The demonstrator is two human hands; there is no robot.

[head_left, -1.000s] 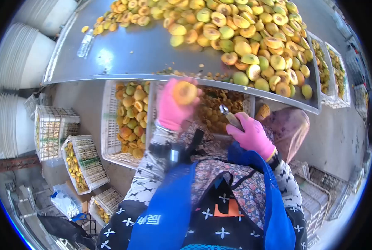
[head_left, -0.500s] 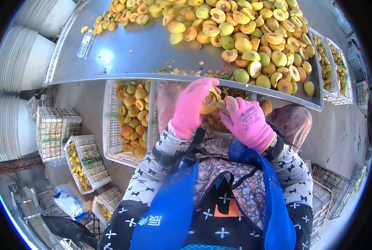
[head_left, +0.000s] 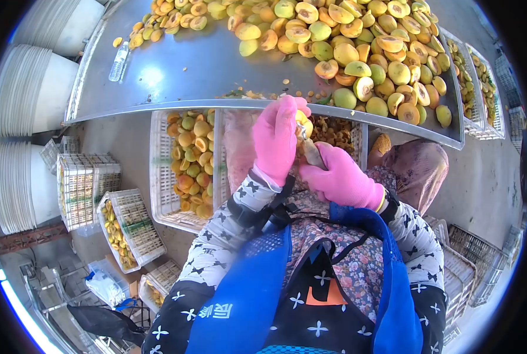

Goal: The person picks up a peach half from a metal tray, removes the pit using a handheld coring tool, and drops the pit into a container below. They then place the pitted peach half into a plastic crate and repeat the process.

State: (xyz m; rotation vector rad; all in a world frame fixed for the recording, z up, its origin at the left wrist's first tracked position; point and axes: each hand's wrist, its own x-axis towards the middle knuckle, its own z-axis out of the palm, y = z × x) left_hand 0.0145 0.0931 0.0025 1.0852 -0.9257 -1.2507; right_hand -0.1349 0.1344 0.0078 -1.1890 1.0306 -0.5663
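Note:
My left hand (head_left: 277, 138), in a pink glove, is closed around a yellow-orange fruit (head_left: 302, 119) just below the metal table's front edge. My right hand (head_left: 349, 180), in a matching glove, grips the handle of a small tool (head_left: 313, 154), whose metal end meets the fruit. The exact shape of the tool's tip cannot be made out. Beneath my hands, a white crate (head_left: 359, 141) holds brownish fruit pieces (head_left: 337, 133).
Halved fruit (head_left: 346, 53) is heaped on the metal table (head_left: 210, 76), with a plastic bottle (head_left: 119, 62) at its left. A crate of halves (head_left: 191, 159) stands left of my hands. More crates (head_left: 136, 227) and stacked white containers (head_left: 24, 186) lie farther left.
My right hand has turned and dropped slightly, showing the tool's handle more. My left hand has turned and risen a little with the fruit. The whole view has shifted slightly.

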